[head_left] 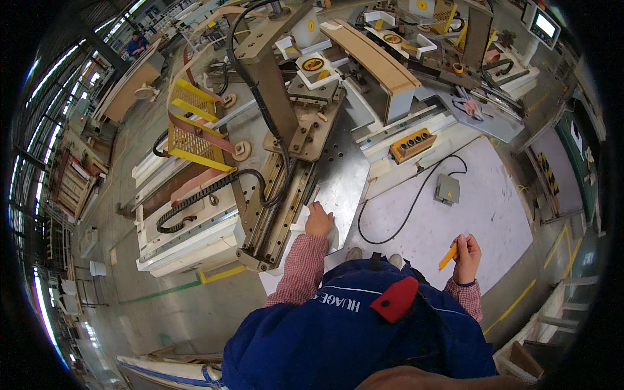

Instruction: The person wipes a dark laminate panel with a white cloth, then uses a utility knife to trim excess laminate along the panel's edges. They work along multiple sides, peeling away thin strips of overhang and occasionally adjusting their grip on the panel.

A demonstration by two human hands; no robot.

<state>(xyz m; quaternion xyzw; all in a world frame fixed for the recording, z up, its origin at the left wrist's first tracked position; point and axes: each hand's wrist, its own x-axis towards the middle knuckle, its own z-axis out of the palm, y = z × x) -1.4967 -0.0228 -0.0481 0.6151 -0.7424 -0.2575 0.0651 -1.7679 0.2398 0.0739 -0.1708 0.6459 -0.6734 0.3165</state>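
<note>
My left hand [318,221] reaches to the edge of the machine's shiny metal plate [344,188], beside the dark slotted rail. Its fingers are bent together, and a small pale piece with a red mark shows just beyond the fingertips. What lies under them is hidden. White sheet-like material [300,218] shows beside that hand. My right hand [467,255] is raised at the right, apart from the machine, closed on a flat yellow-orange tool [448,257]. The tool's exact kind is too small to tell.
A long curved wooden piece [370,52] spans the machine. An orange push-button box [413,145] sits on its white beam. A grey pedal box [448,189] with a black cable lies on the pale floor sheet. Yellow guards [195,123] stand at left; a screen [545,26] stands far right.
</note>
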